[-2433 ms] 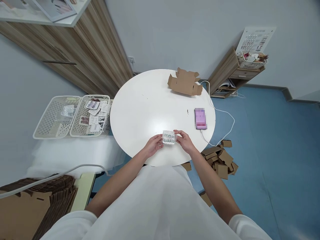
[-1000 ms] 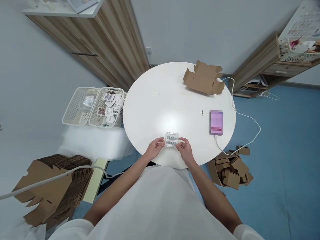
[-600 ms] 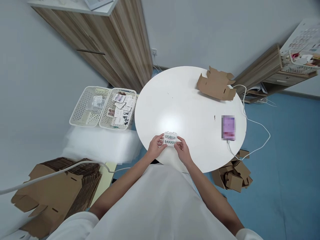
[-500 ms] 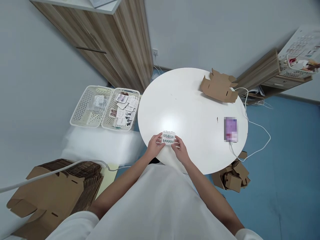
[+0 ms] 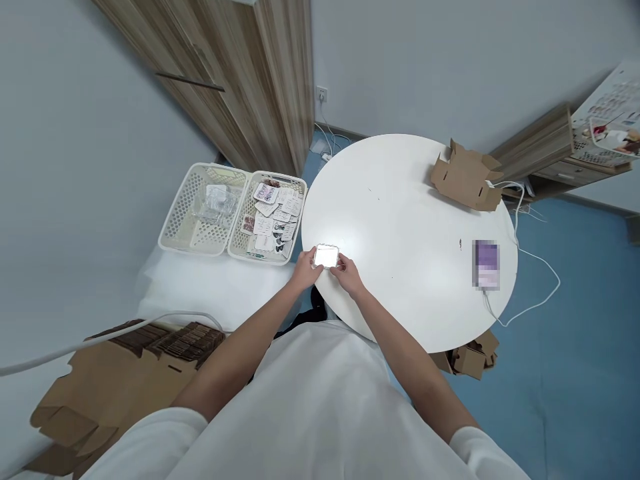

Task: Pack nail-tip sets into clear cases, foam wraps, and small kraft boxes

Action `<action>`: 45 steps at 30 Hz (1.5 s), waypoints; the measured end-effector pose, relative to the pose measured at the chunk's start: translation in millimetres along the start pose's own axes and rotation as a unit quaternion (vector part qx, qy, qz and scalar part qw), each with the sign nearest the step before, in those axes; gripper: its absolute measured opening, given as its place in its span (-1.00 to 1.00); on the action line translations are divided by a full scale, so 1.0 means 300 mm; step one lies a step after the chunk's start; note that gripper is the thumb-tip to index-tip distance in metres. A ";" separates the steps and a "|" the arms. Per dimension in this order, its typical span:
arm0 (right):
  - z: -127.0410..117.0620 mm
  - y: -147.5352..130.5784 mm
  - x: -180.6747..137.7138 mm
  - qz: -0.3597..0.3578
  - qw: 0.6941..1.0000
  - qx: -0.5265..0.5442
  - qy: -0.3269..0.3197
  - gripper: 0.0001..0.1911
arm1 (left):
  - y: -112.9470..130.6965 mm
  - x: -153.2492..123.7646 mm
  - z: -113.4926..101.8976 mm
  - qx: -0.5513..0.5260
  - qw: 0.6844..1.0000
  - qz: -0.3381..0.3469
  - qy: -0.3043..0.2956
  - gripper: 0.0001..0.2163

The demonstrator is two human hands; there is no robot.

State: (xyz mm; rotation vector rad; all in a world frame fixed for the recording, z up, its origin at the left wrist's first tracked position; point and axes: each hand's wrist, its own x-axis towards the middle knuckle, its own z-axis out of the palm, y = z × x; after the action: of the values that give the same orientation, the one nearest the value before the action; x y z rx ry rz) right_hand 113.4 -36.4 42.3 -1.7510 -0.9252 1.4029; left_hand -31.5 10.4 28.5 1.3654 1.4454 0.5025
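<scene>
Between my two hands is a small clear plastic case (image 5: 327,256), held over the near left edge of the round white table (image 5: 395,207). Its top face is bright white at this moment, so the contents cannot be made out. My left hand (image 5: 306,269) grips the case's left side, thumb at the near edge. On the opposite side, the fingers and thumb of my right hand (image 5: 349,273) pinch the right edge.
Left of the table stand two white perforated baskets, one with clear bags (image 5: 216,203), one with several cards (image 5: 273,217). An unfolded cardboard box (image 5: 465,179) and a blurred purple thing (image 5: 487,265) with a cable lie on the table. Flattened cardboard (image 5: 125,380) is stacked at lower left.
The two rows of green nail-shaped pieces in the case were visible before; now its face shows plain white. Both hands still hold it. The view has shifted, moving the table rightward.
</scene>
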 end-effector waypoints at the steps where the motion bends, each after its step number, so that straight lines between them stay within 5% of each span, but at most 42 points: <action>1: 0.007 0.004 0.002 0.006 1.000 0.003 0.006 -0.56 | -0.007 0.005 -0.003 -0.007 1.000 -0.005 -0.005 -0.41; 6: 0.024 0.040 -0.027 0.061 0.996 0.039 0.059 -0.33 | -0.043 -0.032 -0.007 -0.060 0.997 -0.050 0.005 -0.41; 11: 0.043 0.041 -0.038 0.098 0.991 0.062 0.067 -0.36 | -0.052 -0.073 0.008 -0.122 0.989 -0.085 0.019 -0.46; 23: 0.056 -0.070 0.114 0.081 0.992 0.085 0.055 -0.38 | 0.001 0.076 -0.016 -0.150 0.986 -0.062 0.023 -0.45; 45: 0.076 -0.097 0.113 0.055 0.996 0.052 0.055 -0.31 | -0.030 0.065 0.004 -0.159 0.987 -0.032 0.013 -0.37</action>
State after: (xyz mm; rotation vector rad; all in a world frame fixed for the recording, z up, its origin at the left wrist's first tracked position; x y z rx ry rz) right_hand 93.3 9.2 47.1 -1.8038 -0.6936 1.3841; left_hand -30.9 25.2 13.0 1.0584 1.3570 0.6793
